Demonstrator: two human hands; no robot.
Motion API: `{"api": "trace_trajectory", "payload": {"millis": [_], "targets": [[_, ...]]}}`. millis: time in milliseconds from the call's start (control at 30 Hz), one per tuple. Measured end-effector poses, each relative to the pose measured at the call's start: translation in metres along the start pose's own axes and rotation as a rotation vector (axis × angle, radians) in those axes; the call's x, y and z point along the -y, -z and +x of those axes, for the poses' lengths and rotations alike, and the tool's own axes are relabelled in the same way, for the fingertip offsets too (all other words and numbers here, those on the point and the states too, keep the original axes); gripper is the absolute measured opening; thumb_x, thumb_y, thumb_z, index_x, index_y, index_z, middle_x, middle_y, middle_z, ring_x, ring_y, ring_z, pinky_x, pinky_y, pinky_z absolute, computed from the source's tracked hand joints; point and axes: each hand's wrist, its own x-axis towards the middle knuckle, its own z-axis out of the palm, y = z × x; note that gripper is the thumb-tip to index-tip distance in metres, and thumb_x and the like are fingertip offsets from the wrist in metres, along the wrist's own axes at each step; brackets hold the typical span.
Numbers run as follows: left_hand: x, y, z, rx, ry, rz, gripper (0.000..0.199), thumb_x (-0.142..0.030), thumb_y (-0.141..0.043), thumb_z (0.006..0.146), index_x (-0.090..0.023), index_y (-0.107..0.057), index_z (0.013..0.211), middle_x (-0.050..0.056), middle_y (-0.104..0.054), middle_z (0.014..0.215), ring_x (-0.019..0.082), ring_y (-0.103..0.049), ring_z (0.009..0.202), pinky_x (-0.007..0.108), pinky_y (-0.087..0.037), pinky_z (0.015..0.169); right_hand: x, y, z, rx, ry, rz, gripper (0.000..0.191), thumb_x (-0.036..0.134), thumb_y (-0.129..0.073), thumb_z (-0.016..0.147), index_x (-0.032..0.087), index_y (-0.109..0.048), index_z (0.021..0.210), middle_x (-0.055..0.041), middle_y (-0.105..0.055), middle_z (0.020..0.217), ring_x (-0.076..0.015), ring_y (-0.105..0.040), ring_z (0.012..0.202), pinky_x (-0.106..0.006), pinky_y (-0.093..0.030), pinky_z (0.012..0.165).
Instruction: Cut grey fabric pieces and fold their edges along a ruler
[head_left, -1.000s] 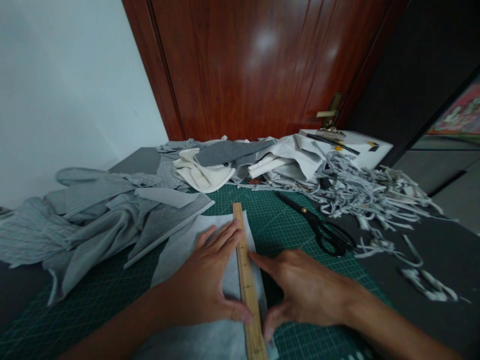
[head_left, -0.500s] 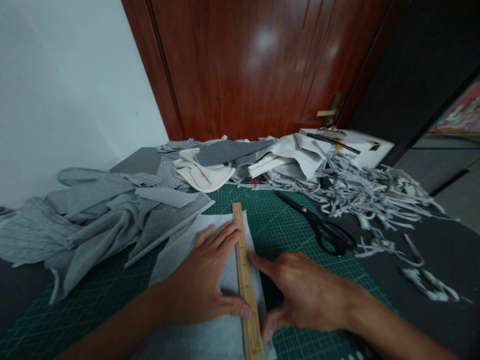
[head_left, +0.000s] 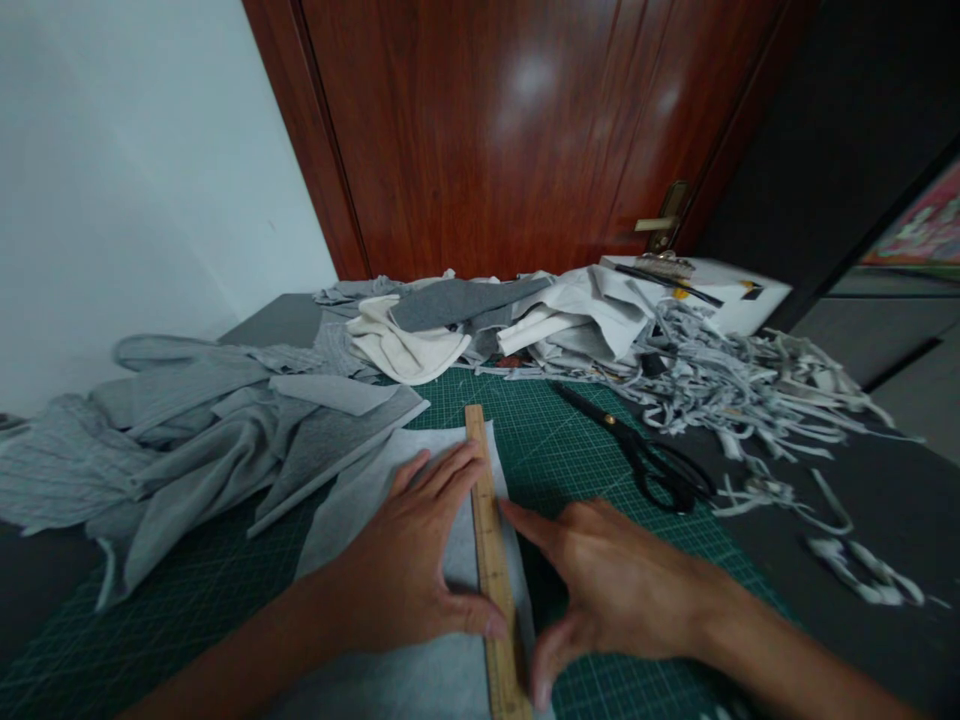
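Observation:
A wooden ruler [head_left: 492, 560] lies lengthwise along the right side of a light grey piece of fabric [head_left: 420, 670]. My left hand [head_left: 412, 550] is spread flat over the fabric, its fingertips and thumb resting on the ruler. On the other side, my right hand [head_left: 600, 580] has its index finger and thumb apart, both at the fabric's right edge beside the ruler; its other fingers are curled under and partly hidden. Beneath the fabric is a green cutting mat [head_left: 592, 490] with grid lines. Black-handled scissors [head_left: 637, 440] lie on the mat beyond my right hand.
Crumpled grey fabric [head_left: 217, 430] is heaped at the left. Cream and grey pieces [head_left: 409, 340] are piled along the back, before a wooden door [head_left: 480, 140]. Cut fabric strips [head_left: 720, 370] lie tangled at the right, near a white box [head_left: 742, 290].
My right hand's thumb has shifted slightly right along the fabric's edge, and its index fingertip a little up. My left hand and the ruler stay nearly in place.

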Motion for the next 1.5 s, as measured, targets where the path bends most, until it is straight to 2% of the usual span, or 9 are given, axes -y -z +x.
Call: {"api": "trace_trajectory", "payload": {"millis": [100,233,367,533,733,933,1067,1333,1500], "targets": [[-0.004,0.002,0.0,0.004,0.011,0.019,0.13,-0.085,-0.079,0.062,-0.02,-0.031,0.165,0.02,-0.028,0.172,0.043,-0.023,0.159,0.066,-0.012,0.128,0.002,-0.003,0.0,0.014,0.003,-0.068,0.111,0.075,-0.089,0.06,0.001,-0.062,0.139,-0.0123,-0.077,0.072,-0.0328,-0.073,0.061,-0.03,-0.034,0.046],[-0.01,0.008,-0.001,0.037,0.058,0.077,0.131,-0.08,-0.083,0.062,-0.011,-0.034,0.162,0.023,-0.027,0.171,0.043,-0.023,0.158,0.062,-0.014,0.129,0.003,-0.007,0.0,0.023,-0.007,-0.082,0.114,0.076,-0.087,0.063,-0.001,-0.06,0.143,-0.0164,-0.08,0.075,-0.039,-0.078,0.068,-0.033,-0.042,0.049],[-0.011,0.008,-0.002,0.018,0.056,0.073,0.13,-0.081,-0.082,0.061,-0.013,-0.035,0.162,0.022,-0.029,0.171,0.044,-0.024,0.158,0.063,-0.016,0.129,0.001,-0.01,-0.001,0.004,0.007,-0.099,0.121,0.077,-0.085,0.064,-0.003,-0.053,0.149,-0.0234,-0.082,0.086,-0.044,-0.079,0.075,-0.039,-0.051,0.057],[-0.007,0.006,-0.005,-0.016,0.027,0.073,0.129,-0.083,-0.081,0.061,-0.017,-0.036,0.162,0.021,-0.03,0.171,0.045,-0.027,0.156,0.063,-0.017,0.129,0.001,-0.009,-0.001,0.022,0.003,-0.086,0.121,0.076,-0.085,0.065,-0.005,-0.053,0.149,-0.0217,-0.081,0.079,-0.043,-0.078,0.07,-0.038,-0.051,0.054],[-0.007,0.003,-0.003,0.018,0.054,0.097,0.135,-0.084,-0.082,0.058,-0.011,-0.034,0.162,0.022,-0.028,0.171,0.042,-0.022,0.159,0.061,-0.013,0.13,0.001,-0.01,0.0,0.01,0.009,-0.088,0.124,0.074,-0.087,0.064,-0.005,-0.05,0.152,-0.0247,-0.082,0.085,-0.0455,-0.079,0.075,-0.042,-0.055,0.059],[-0.004,0.0,-0.003,0.019,0.045,0.11,0.138,-0.087,-0.08,0.058,-0.012,-0.031,0.163,0.023,-0.025,0.172,0.039,-0.019,0.16,0.059,-0.008,0.131,0.001,-0.01,-0.002,-0.01,0.011,-0.085,0.121,0.073,-0.088,0.064,-0.004,-0.053,0.15,-0.0226,-0.082,0.082,-0.0439,-0.079,0.071,-0.041,-0.054,0.056],[-0.005,0.001,-0.004,0.016,0.038,0.08,0.136,-0.085,-0.08,0.059,-0.014,-0.03,0.163,0.022,-0.025,0.172,0.04,-0.019,0.16,0.061,-0.008,0.13,0.002,-0.009,-0.002,0.005,0.003,-0.085,0.119,0.073,-0.088,0.064,-0.004,-0.054,0.149,-0.0224,-0.081,0.081,-0.044,-0.079,0.071,-0.04,-0.052,0.056],[-0.005,0.001,-0.004,0.044,0.017,0.042,0.127,-0.081,-0.075,0.068,-0.017,-0.023,0.165,0.022,-0.021,0.174,0.042,-0.015,0.161,0.07,-0.004,0.127,0.004,-0.006,-0.003,0.037,-0.017,-0.095,0.116,0.073,-0.085,0.068,-0.001,-0.052,0.151,-0.0246,-0.082,0.09,-0.044,-0.08,0.078,-0.038,-0.05,0.057],[-0.005,0.0,-0.004,0.027,-0.001,0.052,0.127,-0.081,-0.074,0.069,-0.017,-0.023,0.165,0.024,-0.021,0.173,0.042,-0.015,0.16,0.071,-0.004,0.126,0.005,-0.006,-0.002,0.028,-0.018,-0.124,0.117,0.074,-0.085,0.067,-0.003,-0.054,0.148,-0.0234,-0.081,0.084,-0.0432,-0.078,0.074,-0.038,-0.047,0.055]]}}
